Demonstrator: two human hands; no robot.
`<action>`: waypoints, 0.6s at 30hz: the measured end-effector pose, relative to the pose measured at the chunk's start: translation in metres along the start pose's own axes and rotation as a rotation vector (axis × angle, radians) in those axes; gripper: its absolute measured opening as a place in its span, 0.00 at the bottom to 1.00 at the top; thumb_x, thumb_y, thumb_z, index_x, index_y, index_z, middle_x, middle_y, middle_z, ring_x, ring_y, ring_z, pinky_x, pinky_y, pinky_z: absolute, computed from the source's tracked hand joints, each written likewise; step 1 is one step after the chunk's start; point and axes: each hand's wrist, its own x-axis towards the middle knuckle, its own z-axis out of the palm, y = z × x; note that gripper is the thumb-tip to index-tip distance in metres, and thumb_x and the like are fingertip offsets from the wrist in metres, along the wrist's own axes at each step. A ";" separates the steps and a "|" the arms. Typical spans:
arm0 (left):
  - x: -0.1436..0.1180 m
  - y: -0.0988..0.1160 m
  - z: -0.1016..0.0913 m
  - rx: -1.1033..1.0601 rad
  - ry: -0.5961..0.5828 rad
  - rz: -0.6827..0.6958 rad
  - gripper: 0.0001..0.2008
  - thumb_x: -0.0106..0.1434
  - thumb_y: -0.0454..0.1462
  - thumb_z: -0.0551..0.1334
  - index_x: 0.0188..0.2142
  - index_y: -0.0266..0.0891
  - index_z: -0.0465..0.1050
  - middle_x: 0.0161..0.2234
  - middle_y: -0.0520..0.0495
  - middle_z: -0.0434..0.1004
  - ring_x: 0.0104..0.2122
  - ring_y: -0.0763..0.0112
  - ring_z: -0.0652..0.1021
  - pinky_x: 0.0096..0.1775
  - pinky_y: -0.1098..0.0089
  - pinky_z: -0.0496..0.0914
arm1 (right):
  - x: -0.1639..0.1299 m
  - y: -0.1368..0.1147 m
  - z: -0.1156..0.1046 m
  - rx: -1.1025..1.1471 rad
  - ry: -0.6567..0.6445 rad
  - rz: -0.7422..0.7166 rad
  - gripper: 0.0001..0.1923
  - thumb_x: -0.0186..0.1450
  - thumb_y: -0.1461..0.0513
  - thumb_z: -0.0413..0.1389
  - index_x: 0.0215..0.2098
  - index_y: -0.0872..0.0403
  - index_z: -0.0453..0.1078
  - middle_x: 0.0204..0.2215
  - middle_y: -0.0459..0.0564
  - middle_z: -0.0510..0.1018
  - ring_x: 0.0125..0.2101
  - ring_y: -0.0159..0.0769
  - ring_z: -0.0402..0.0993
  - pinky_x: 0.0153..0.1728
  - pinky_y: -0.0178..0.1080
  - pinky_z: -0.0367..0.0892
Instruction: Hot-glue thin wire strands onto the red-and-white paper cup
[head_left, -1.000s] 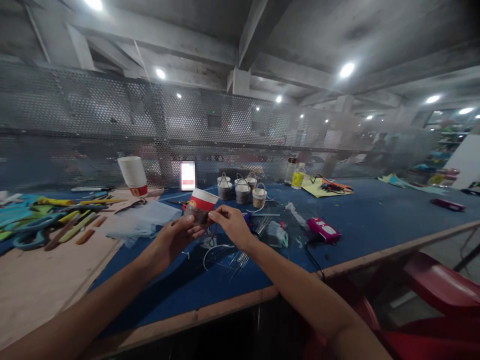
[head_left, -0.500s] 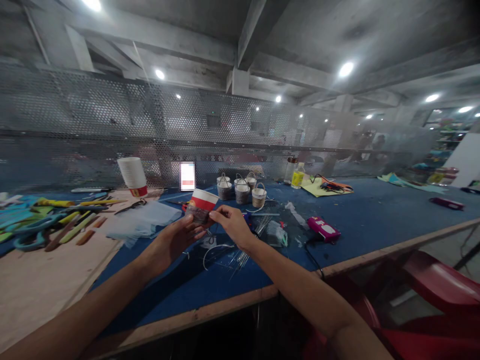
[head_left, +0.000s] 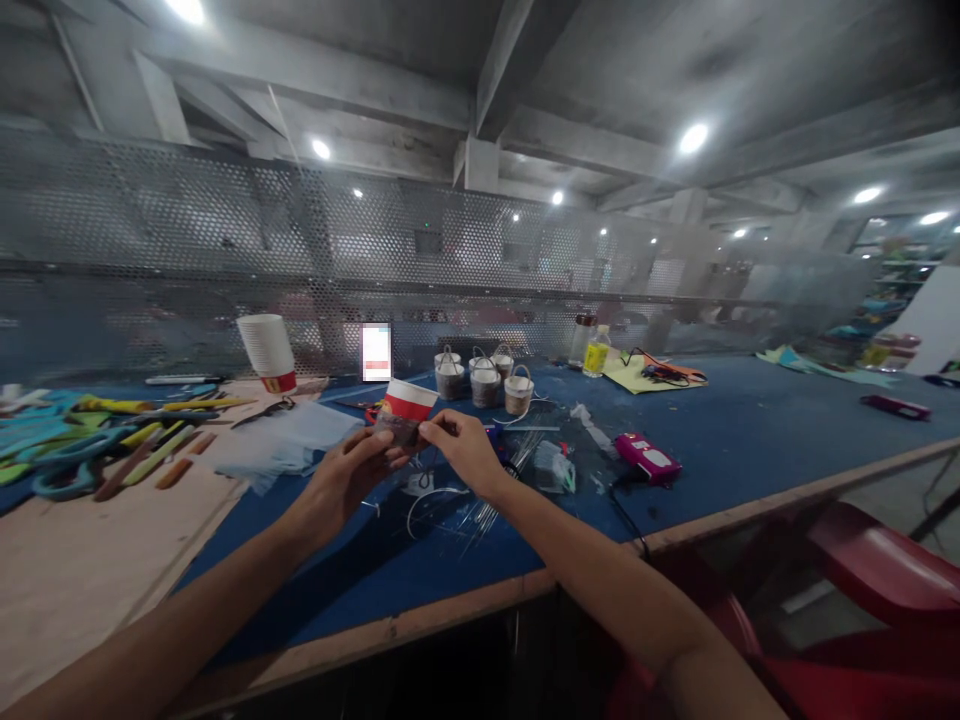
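Blue-topped table, pale brown edge. Directly on it: four small round grey-and-tan handled baskets, white inside, grouped upright; one clear bottle with a yellow label; one magenta box-shaped device; loose thin silver wires.

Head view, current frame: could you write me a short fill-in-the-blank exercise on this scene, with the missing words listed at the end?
1. The left hand and the right hand are both on one paper cup, which has a ____ band below its white rim.
2. Of the two hands, the stack of cups is nearer the ____ one.
3. The table has a ____ top beneath the hands.

Missing words: red; left; blue.
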 end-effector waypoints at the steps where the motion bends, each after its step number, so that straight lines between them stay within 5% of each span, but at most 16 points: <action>1: 0.000 0.000 0.002 0.011 0.010 0.005 0.13 0.59 0.38 0.75 0.44 0.39 0.83 0.45 0.43 0.88 0.43 0.62 0.86 0.54 0.63 0.77 | -0.001 0.000 0.000 0.010 -0.005 0.001 0.13 0.65 0.52 0.60 0.30 0.53 0.73 0.27 0.44 0.78 0.30 0.34 0.73 0.37 0.36 0.66; 6: 0.001 -0.001 0.003 0.044 0.053 -0.001 0.13 0.59 0.37 0.75 0.43 0.37 0.84 0.43 0.43 0.88 0.39 0.67 0.85 0.48 0.71 0.78 | -0.003 0.000 0.004 0.042 -0.027 0.019 0.11 0.65 0.53 0.61 0.31 0.53 0.75 0.29 0.45 0.81 0.33 0.36 0.77 0.40 0.36 0.68; 14: 0.005 -0.005 -0.007 -0.025 -0.003 -0.040 0.09 0.60 0.39 0.74 0.38 0.38 0.84 0.36 0.46 0.87 0.38 0.65 0.84 0.51 0.66 0.78 | -0.002 -0.002 0.005 0.114 -0.049 0.015 0.13 0.65 0.51 0.62 0.30 0.52 0.76 0.30 0.46 0.83 0.36 0.38 0.80 0.44 0.37 0.70; 18: 0.002 -0.002 -0.004 -0.040 -0.046 -0.071 0.11 0.64 0.42 0.71 0.43 0.39 0.83 0.44 0.43 0.87 0.44 0.63 0.84 0.54 0.66 0.76 | -0.003 -0.006 0.004 0.110 -0.050 0.045 0.15 0.65 0.50 0.62 0.31 0.53 0.75 0.30 0.46 0.83 0.36 0.39 0.80 0.45 0.38 0.71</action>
